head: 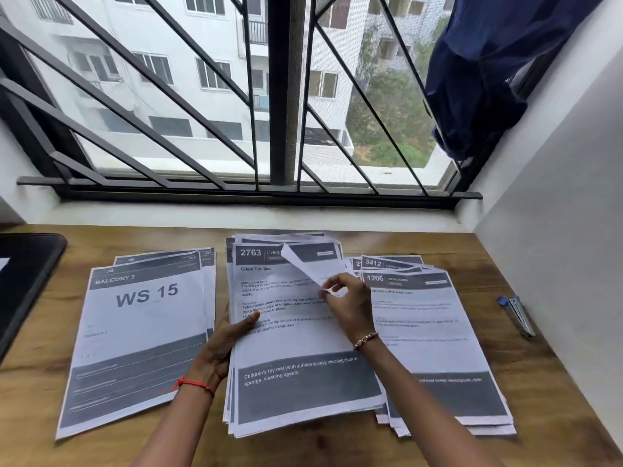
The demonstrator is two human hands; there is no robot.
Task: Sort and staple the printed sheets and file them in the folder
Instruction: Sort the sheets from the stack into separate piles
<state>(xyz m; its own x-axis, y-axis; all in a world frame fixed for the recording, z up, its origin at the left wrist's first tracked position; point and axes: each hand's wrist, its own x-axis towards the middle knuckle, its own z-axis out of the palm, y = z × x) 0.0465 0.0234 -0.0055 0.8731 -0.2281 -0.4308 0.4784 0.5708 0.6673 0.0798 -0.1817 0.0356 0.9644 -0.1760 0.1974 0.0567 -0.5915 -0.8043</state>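
Observation:
Three piles of printed sheets lie on the wooden table. The middle pile has a top sheet headed "2763 Clean Toy Mat". My left hand holds that pile by its left edge, thumb on top. My right hand pinches the top sheet's upper right corner, which is curled up and folded back toward me. A left pile shows "BALCONY 3, WS 15". A right pile shows "1206", with "3412" behind it. A stapler with a blue end lies to the right of the piles.
A black folder or mat sits at the table's left edge. A barred window runs along the far side above a white sill. A white wall bounds the right side, with dark blue cloth hanging at the window's corner.

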